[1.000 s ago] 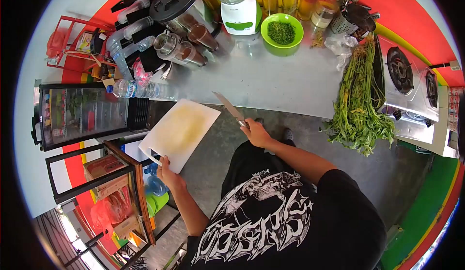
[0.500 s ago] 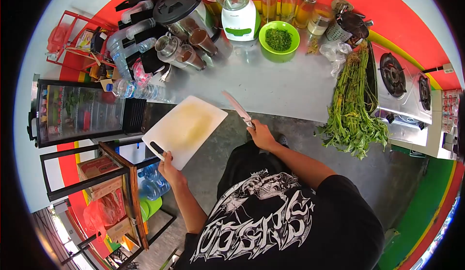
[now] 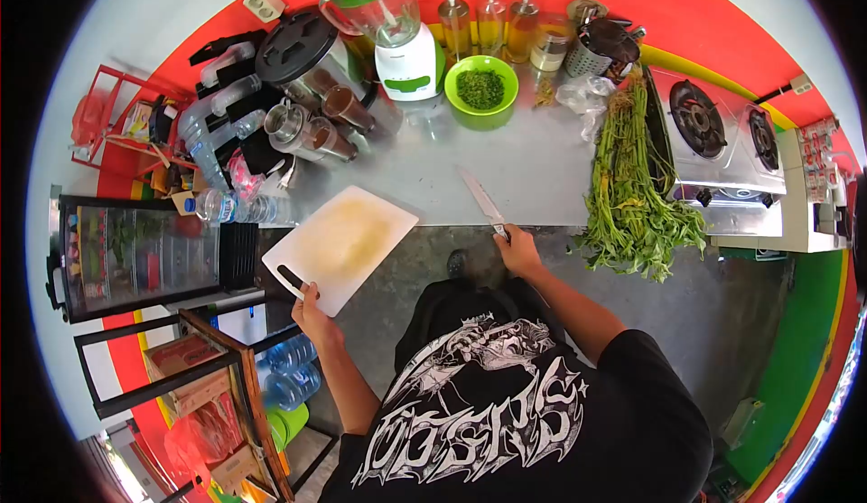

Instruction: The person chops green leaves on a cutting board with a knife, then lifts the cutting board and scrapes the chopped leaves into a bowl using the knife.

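My left hand (image 3: 316, 315) grips a white cutting board (image 3: 341, 243) by the corner with the dark handle slot. The board is stained yellow-green in its middle and hangs in front of the counter, overlapping its edge in view. Closed around the handle of a kitchen knife (image 3: 480, 200) is my right hand (image 3: 518, 252); the blade points up and left, over the metal counter. Beyond the knife, a lime-green bowl (image 3: 481, 116) holds chopped green leaves (image 3: 480, 88). A bundle of leafy stalks (image 3: 637, 178) lies to the right, its leaves hanging over the counter's front edge.
On the metal counter (image 3: 406, 164) stand a blender (image 3: 406, 69), oil bottles (image 3: 490, 29), metal cups and a water bottle (image 3: 230, 205). A gas stove (image 3: 713, 142) is at right. At left are a glass-door fridge (image 3: 140, 250) and a shelf rack (image 3: 244, 386).
The view has shifted, so the counter things sit further left. My right hand and the knife have moved right relative to the board. Both hands keep their hold.
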The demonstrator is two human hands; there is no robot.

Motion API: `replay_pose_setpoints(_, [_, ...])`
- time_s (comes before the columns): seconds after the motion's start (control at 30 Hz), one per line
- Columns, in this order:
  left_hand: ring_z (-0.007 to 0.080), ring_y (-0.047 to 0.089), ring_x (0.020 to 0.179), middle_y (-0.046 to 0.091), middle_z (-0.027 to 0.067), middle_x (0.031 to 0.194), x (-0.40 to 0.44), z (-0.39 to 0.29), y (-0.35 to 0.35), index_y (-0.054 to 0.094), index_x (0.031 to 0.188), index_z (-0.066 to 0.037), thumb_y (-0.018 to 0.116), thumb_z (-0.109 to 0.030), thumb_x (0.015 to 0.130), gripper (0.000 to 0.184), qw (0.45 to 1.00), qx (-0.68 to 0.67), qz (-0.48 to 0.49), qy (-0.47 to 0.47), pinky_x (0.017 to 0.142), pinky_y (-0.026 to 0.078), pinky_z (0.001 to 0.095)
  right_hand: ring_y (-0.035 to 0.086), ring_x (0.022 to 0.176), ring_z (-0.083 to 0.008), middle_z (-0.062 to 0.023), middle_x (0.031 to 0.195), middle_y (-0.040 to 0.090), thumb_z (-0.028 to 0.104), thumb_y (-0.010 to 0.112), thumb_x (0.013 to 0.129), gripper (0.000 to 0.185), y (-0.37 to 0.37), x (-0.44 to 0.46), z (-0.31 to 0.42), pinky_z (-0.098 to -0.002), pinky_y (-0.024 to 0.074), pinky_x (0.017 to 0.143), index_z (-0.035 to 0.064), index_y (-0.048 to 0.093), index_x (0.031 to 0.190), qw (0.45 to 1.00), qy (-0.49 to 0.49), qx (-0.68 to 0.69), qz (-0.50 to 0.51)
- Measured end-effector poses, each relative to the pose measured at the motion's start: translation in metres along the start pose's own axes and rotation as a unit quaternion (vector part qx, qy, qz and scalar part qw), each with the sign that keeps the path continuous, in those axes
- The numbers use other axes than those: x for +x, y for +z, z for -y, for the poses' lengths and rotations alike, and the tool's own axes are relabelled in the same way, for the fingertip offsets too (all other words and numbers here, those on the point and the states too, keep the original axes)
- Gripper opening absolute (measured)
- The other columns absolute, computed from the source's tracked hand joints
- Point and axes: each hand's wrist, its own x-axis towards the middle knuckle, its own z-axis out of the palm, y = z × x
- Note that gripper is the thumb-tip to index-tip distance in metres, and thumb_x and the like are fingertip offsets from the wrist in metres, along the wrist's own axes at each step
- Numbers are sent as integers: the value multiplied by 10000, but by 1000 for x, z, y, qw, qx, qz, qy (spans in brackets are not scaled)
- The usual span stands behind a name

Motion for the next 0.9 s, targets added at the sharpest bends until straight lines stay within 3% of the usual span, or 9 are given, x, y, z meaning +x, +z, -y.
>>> replay_pose_setpoints(0.1, [140, 599, 879, 674, 62, 983, 3, -2, 12, 678, 1053, 61, 614, -85, 909, 215, 1000, -11, 13, -9, 829, 453, 288, 638, 728, -405, -249, 797, 644, 241, 657, 907, 303, -9, -1, -3, -461, 481, 657, -46, 629, 1000, 999, -30, -9, -9])
replay_pose_setpoints(0.27, [106, 579, 855, 673, 38, 959, 12, 8, 20, 681, 1051, 57, 608, -63, 909, 200, 997, -4, 74, 8, 801, 441, 271, 636, 689, -368, -227, 783, 650, 204, 677, 884, 276, -29, 1, -15, -438, 482, 645, -43, 638, 1001, 983, -91, -56, -147])
replay_pose_setpoints(0.4, [99, 599, 861, 682, 43, 975, 15, 26, 35, 674, 1107, 71, 594, -61, 938, 230, 988, -13, 153, -11, 788, 452, 248, 652, 810, -430, -242, 880, 677, 212, 684, 865, 293, -57, -7, 30, -483, 507, 715, -18, 650, 1043, 988, -48, -22, -144])
replay_pose_setpoints(0.5, [119, 624, 872, 682, 52, 984, 1, 26, 65, 668, 1104, 59, 586, -97, 970, 221, 978, -48, 197, -59, 793, 479, 263, 637, 781, -418, -227, 866, 665, 159, 688, 849, 270, -64, -13, 66, -458, 502, 704, -27, 650, 1042, 988, -103, 16, -114])
replay_pose_setpoints(0.57, [127, 625, 895, 679, 55, 998, -2, 37, 80, 666, 1113, 43, 578, -113, 983, 221, 966, -78, 220, -108, 804, 482, 270, 613, 762, -409, -218, 865, 644, 117, 688, 839, 251, -58, -13, 78, -442, 492, 702, -34, 647, 1035, 972, -195, 44, -121])
replay_pose_setpoints(0.7, [157, 634, 977, 678, 65, 1070, -8, 65, 104, 638, 1173, 21, 572, -147, 1000, 250, 943, -95, 283, -144, 852, 494, 291, 609, 844, -434, -239, 945, 620, 99, 680, 837, 296, -47, -15, 99, -473, 498, 738, -33, 625, 1095, 962, -240, -2, -128])
replay_pose_setpoints(0.73, [155, 632, 986, 676, 60, 1084, -12, 66, 110, 637, 1180, 10, 571, -155, 1001, 252, 937, -100, 299, -149, 862, 491, 299, 610, 883, -437, -245, 975, 610, 101, 673, 840, 314, -50, -20, 106, -485, 503, 769, -28, 618, 1120, 978, -190, -5, -87])
replay_pose_setpoints(0.77, [154, 629, 995, 674, 56, 1098, -16, 67, 115, 637, 1187, -2, 570, -164, 1003, 254, 931, -104, 315, -155, 872, 489, 306, 608, 870, -439, -242, 987, 607, 115, 671, 844, 315, -46, -21, 105, -485, 504, 773, -33, 620, 1117, 974, -200, -25, -105])
replay_pose_setpoints(0.9, [150, 624, 994, 672, 47, 1107, -23, 69, 120, 631, 1188, -9, 569, -175, 1005, 255, 927, -114, 311, -177, 881, 485, 309, 602, 893, -392, -201, 965, 604, 97, 693, 824, 326, -46, -27, 115, -460, 492, 784, -26, 643, 1122, 964, -216, -80, -134])
